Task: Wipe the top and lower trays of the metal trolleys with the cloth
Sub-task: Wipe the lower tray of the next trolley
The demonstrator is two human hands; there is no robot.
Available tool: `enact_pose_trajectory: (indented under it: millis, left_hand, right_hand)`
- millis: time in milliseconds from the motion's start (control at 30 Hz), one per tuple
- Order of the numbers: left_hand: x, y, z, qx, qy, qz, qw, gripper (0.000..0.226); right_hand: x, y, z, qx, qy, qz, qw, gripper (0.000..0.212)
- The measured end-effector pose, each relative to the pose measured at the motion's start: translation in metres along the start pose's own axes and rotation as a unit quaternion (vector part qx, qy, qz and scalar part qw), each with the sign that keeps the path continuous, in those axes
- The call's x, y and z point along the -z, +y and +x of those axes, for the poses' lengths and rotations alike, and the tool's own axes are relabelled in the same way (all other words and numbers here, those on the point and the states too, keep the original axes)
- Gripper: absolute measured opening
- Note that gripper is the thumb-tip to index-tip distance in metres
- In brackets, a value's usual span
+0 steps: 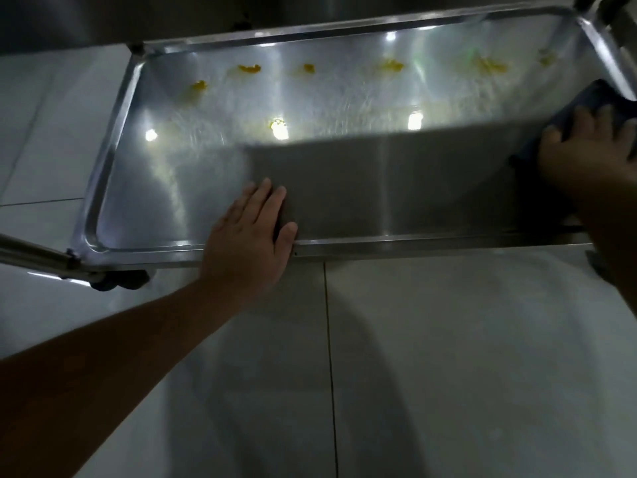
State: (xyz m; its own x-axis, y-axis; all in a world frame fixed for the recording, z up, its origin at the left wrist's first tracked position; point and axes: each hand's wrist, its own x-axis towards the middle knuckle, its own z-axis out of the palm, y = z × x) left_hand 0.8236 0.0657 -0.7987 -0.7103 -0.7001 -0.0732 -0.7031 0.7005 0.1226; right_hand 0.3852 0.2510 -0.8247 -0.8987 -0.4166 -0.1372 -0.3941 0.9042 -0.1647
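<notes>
The metal trolley's lower tray (103, 174) fills the upper half of the head view, shiny steel with a raised rim. Several yellow stains (249, 68) dot its far side and one sits near the middle. My left hand (250, 236) rests flat with straight fingers on the tray's near rim. At the tray's right end, my right hand (586, 157) presses a dark blue cloth (594, 100) against the tray surface, fingers spread over it. A dark shadow covers the near right part of the tray.
White floor tiles (448, 357) lie in front of and to the left of the trolley. A caster wheel (119, 281) and a tubular leg (31, 253) stand at the near left corner. Another upright post (620, 46) rises at the far right corner.
</notes>
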Motion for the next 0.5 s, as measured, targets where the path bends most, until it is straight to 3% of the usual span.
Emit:
enact_pose_trajectory:
  millis: [67,133,300,367,500]
  left_hand:
    - [0.001,0.000,0.000,-0.006,-0.004,0.001,1.000,0.073]
    - [0.001,-0.001,-0.001,-0.010,-0.001,0.004,1.000,0.071]
    - [-0.004,-0.002,0.000,-0.013,0.005,0.021,1.000,0.066]
    - [-0.005,-0.003,0.000,-0.016,0.002,0.023,1.000,0.066]
    - [-0.004,-0.003,-0.001,-0.018,0.007,0.019,1.000,0.068]
  right_hand:
    - [-0.005,-0.025,-0.009,-0.050,0.019,0.037,0.998,0.084]
    - [-0.011,-0.054,-0.021,-0.047,0.027,0.048,0.997,0.085]
    - [-0.036,-0.164,-0.074,0.139,-0.014,0.009,0.990,0.072]
    - [-0.046,-0.213,-0.100,0.279,-0.031,-0.020,0.960,0.069]
    - [-0.054,-0.280,-0.127,0.528,-0.088,-0.068,0.842,0.059]
